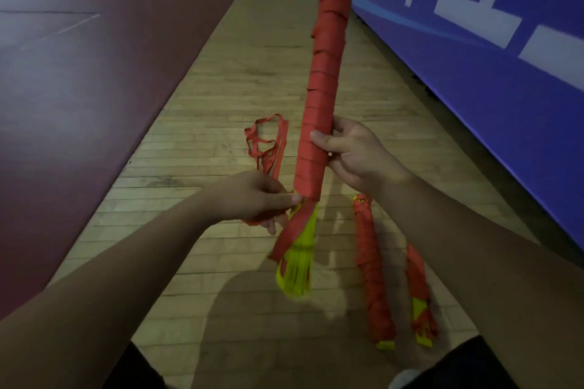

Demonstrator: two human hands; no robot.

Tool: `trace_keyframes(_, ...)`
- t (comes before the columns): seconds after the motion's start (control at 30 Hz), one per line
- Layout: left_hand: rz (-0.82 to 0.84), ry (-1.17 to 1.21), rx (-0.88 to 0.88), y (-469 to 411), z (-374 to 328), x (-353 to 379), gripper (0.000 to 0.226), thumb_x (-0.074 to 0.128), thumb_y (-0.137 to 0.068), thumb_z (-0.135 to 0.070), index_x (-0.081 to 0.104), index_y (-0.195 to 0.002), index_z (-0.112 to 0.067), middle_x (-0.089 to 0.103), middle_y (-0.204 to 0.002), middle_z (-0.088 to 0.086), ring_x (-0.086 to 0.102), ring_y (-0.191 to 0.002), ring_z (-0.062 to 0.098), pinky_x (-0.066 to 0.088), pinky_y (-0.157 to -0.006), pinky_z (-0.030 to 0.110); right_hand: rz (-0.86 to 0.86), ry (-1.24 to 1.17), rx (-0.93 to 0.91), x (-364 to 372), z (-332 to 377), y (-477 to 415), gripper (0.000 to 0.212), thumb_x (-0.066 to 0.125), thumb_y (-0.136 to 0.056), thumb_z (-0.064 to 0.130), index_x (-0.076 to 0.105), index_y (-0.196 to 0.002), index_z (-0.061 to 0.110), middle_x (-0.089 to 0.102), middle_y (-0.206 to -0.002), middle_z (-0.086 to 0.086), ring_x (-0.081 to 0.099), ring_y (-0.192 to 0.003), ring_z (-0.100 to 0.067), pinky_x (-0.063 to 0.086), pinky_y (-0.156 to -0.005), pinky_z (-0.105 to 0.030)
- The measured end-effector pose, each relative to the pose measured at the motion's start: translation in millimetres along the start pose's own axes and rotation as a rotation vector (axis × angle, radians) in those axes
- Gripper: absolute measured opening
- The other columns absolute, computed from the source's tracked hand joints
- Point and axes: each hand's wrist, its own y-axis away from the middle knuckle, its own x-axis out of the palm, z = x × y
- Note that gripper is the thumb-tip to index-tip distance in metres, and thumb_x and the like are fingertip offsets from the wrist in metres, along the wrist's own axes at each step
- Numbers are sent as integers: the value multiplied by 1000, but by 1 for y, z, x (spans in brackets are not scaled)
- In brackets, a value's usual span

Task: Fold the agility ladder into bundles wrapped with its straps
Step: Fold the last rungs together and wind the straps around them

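Red and closely wound from end to end, a long bundle [319, 98] of the ladder stands slanted in the air in front of the person. Its upper end leans away toward the top of the view and its lower end hangs above the floor.

The right hand [354, 151] grips the bundle a little above the lowest turns. The thumb lies across the front, the fingers curl round the back, and the forearm reaches in from the lower right. The left hand [256, 199] sits just beside the bottom of the wrapping. Its thumb and fingers pinch the strap [268, 145] where it leaves the bundle, and its forearm comes in from the lower left. Above this hand the loose strap rises in tangled loops. A short length of it slants down across the yellow slats [298, 265], which stick out bare below the wrapping.

Two wrapped bundles [373, 271] lie side by side on the wooden floor [237, 88], below the right forearm, with yellow tips showing at their near ends. The pale planks run away in a strip. A dark red floor covering [79, 73] borders them on the left. On the right is a blue board [474, 98] with large white characters.
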Motion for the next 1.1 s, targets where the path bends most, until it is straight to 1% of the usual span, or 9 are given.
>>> trace_keyframes(0.17,-353,-457,62,-5,0,26,60,65,-71,-76,67,-91,-19,69,-71,1,65,-64,14,57,-63,40,-267,87,-55,4,-8,-6,47,78,-81,4,49,-117,3,63,-107,-12,67,-97,-23,58,-77,-40)
trace_keyframes(0.27,-477,-450,121,-8,0,33,39,70,-79,-61,63,-85,-23,64,-68,-3,62,-60,12,50,-55,31,-300,90,-86,14,-6,-5,62,84,-72,13,48,-121,-2,63,-103,-13,68,-94,-23,59,-84,-47)
trace_keyframes(0.37,-377,-147,146,-6,0,20,24,76,-82,-45,66,-84,-24,67,-68,-2,63,-60,10,49,-55,26,-254,-79,-117,11,7,1,36,75,-85,7,50,-111,5,68,-96,-10,71,-83,-19,59,-81,-44)
trace_keyframes(0.47,-148,243,240,5,-3,3,26,75,-83,-25,69,-95,-3,68,-74,0,64,-65,8,50,-57,21,-26,-359,-113,5,21,8,9,61,-94,11,64,-100,5,70,-91,-10,70,-85,-22,54,-88,-44)
trace_keyframes(0.6,46,340,346,8,1,-1,15,74,-87,-17,69,-90,-4,68,-79,3,63,-74,18,51,-65,29,302,-521,74,9,14,19,40,54,-93,36,68,-119,9,59,-132,-26,61,-117,-41,45,-105,-54)
trace_keyframes(0.7,107,305,297,7,4,3,24,73,-85,-26,68,-95,-4,65,-82,10,61,-75,26,48,-69,41,417,-451,71,11,17,24,53,51,-94,36,52,-136,5,61,-130,-23,62,-115,-39,45,-105,-54)
trace_keyframes(0.83,114,152,144,10,-6,0,29,68,-92,-28,69,-109,-5,72,-80,11,67,-62,19,53,-59,30,263,-282,0,8,24,22,37,58,-86,25,60,-116,3,70,-103,-16,69,-96,-32,57,-81,-44)
trace_keyframes(0.93,-2,-5,94,11,-7,2,31,68,-91,-34,67,-89,-3,67,-57,1,61,-52,15,49,-55,30,154,-217,-39,9,21,18,33,59,-87,21,58,-113,2,67,-95,-13,70,-87,-26,58,-77,-41)
trace_keyframes(1.1,-254,-94,115,11,-10,11,35,65,-92,-45,68,-75,-14,65,-57,0,65,-53,12,52,-54,29,-121,-106,-105,3,17,7,16,57,-98,16,63,-110,8,70,-88,0,69,-79,-10,57,-76,-34)
